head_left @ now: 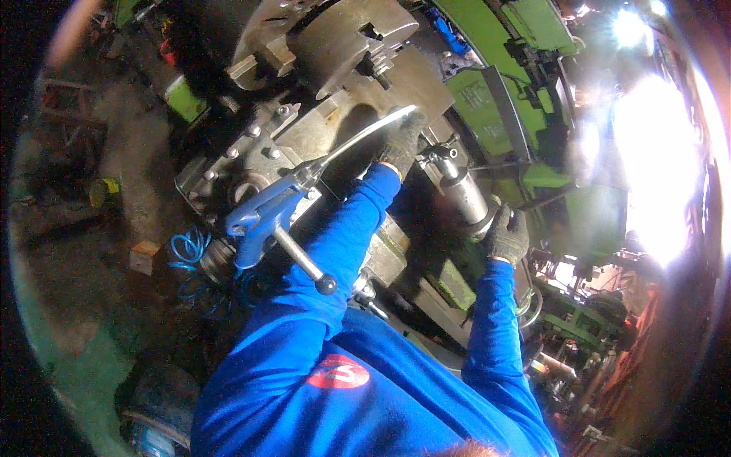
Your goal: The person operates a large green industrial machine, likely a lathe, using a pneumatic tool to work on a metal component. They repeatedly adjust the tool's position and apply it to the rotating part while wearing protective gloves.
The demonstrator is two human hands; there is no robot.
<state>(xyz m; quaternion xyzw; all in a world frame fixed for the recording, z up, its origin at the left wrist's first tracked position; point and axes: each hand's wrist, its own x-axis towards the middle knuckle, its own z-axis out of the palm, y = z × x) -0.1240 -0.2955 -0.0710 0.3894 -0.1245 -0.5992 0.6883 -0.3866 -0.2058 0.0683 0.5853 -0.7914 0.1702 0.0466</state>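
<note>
My left hand (403, 142), in a dark work glove, reaches over the lathe below the large metal chuck (346, 46). The thin nozzle of a blue air blow gun (266, 212) crosses in front of that hand; its fingers are dark, and I cannot tell their grip. Just right of it is a metal chuck-like fitting (439, 156) at the front of a shiny steel cylinder (464, 194). At the cylinder's rear end my right hand (508, 234), also gloved, has its fingers bent together. What lies between them is hidden.
A lever with a black ball knob (326, 285) sticks out near my left forearm. Below the blow gun hangs a coiled blue air hose (190, 247). Green machine panels (483, 107) stand beyond the cylinder. A small box (145, 257) sits on the floor at left.
</note>
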